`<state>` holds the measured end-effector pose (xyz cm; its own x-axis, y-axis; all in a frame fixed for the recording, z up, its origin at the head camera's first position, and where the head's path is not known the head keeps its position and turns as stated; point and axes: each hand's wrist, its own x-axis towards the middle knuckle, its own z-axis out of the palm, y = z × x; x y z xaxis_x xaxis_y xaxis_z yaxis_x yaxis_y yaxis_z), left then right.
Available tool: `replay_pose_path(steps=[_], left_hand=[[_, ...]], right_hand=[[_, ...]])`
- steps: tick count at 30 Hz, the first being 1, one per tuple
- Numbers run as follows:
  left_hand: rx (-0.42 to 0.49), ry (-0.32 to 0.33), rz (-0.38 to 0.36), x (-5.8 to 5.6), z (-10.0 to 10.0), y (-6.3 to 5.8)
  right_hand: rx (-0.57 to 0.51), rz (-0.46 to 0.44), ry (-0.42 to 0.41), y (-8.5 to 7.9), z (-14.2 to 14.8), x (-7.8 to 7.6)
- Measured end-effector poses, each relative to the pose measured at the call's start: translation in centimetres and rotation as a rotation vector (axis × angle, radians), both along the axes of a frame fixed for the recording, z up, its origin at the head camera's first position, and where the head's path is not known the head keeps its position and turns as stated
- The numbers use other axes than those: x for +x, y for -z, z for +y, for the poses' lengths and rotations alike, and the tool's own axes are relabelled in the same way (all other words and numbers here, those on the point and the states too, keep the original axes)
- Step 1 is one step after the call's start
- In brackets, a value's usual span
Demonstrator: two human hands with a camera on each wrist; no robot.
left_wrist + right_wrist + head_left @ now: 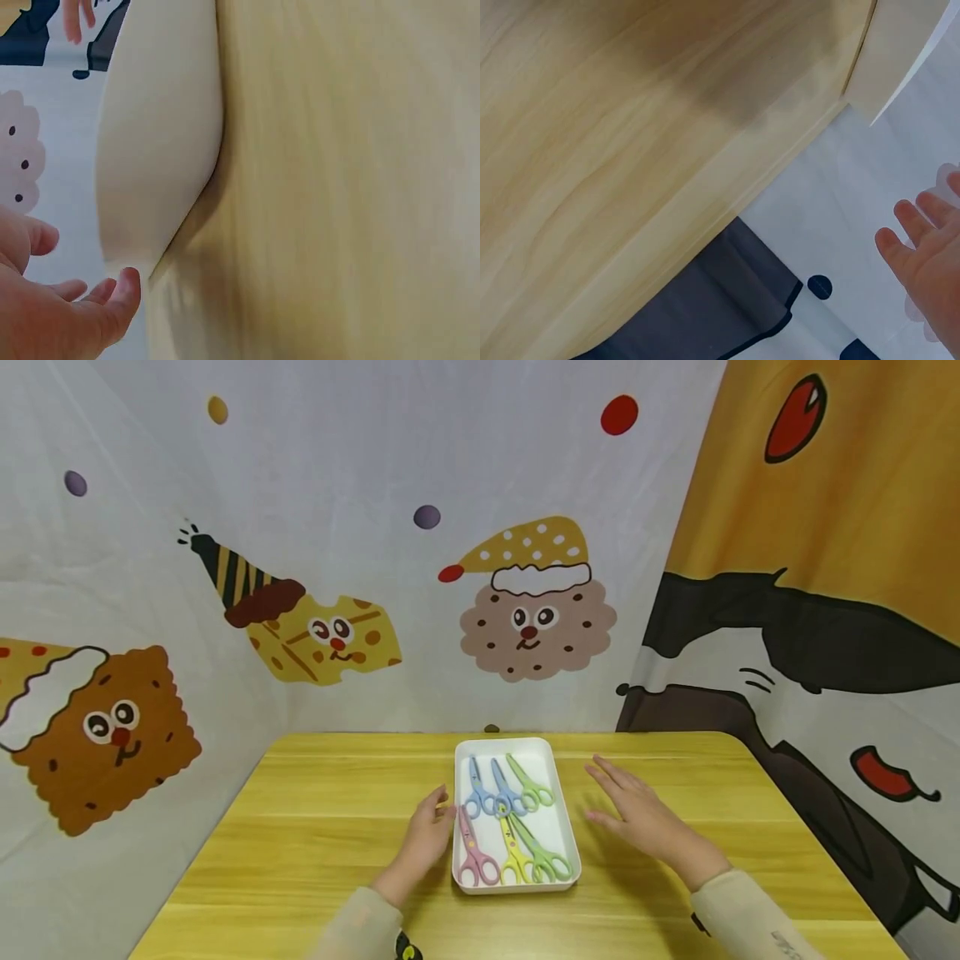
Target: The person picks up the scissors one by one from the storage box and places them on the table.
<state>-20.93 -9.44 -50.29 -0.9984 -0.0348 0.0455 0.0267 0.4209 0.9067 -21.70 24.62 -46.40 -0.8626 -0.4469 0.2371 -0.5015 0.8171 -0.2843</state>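
Observation:
A white tray (pixel 483 750) stands on the wooden table with several child-size scissors lying in it. Toward the back are two blue scissors (pixel 474 777) and green scissors (pixel 521 773). Pink scissors (pixel 468 837), yellow scissors (pixel 510 845) and a second green pair (pixel 531 841) lie at the front. Beside the tray's left wall is my left hand (pixel 426 835), fingers loosely bent and holding nothing; in the left wrist view its fingertips come close to the tray's side. My right hand (pixel 637 810) hovers right of the tray, apart from it, fingers spread.
The wooden table (pixel 315 827) has rounded back corners. Behind it hangs a white cloth (pixel 360 468) printed with cartoon biscuits and cheese. A yellow, black and white printed cloth (pixel 847 543) hangs along the right side.

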Motion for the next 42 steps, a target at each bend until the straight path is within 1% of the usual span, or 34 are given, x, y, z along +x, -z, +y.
replay_pose_path(steps=[3, 6, 8, 12, 15, 21, 27, 30, 35, 42], left_hand=[[0.034, -0.026, -0.017, -0.1, 0.6, 0.7], [0.06, -0.036, -0.017, -0.1, 0.8, 1.4], [0.068, -0.035, -0.007, -0.1, 0.8, 1.7], [0.076, -0.037, 0.001, -0.2, 0.9, 2.0], [0.079, -0.043, 0.007, -0.1, 0.9, 2.0], [0.067, -0.046, 0.027, -0.1, 1.0, 1.9], [0.066, -0.057, 0.015, -0.2, 1.0, 2.0], [0.059, -0.057, 0.021, -0.3, 1.0, 2.0], [0.06, -0.048, 0.036, -0.3, 1.0, 2.1], [0.054, -0.054, 0.022, -0.2, 1.0, 2.2]], right_hand=[[-0.014, -0.03, 0.021, 0.2, -0.4, -0.2], [-0.046, -0.072, 0.045, 0.2, -1.0, -0.4], [-0.077, -0.104, 0.06, 0.1, -1.6, -0.6], [-0.121, -0.137, 0.085, 0.0, -2.6, -1.0], [-0.135, -0.16, 0.101, 0.0, -3.6, -1.5], [-0.178, -0.252, 0.165, -0.2, -6.1, -2.6], [-0.185, -0.281, 0.193, -0.3, -8.7, -3.4], [-0.179, -0.298, 0.203, -0.3, -9.8, -3.8], [-0.147, -0.35, 0.232, 0.3, -11.2, -4.5], [-0.126, -0.422, 0.235, 1.3, -12.3, -5.6]])
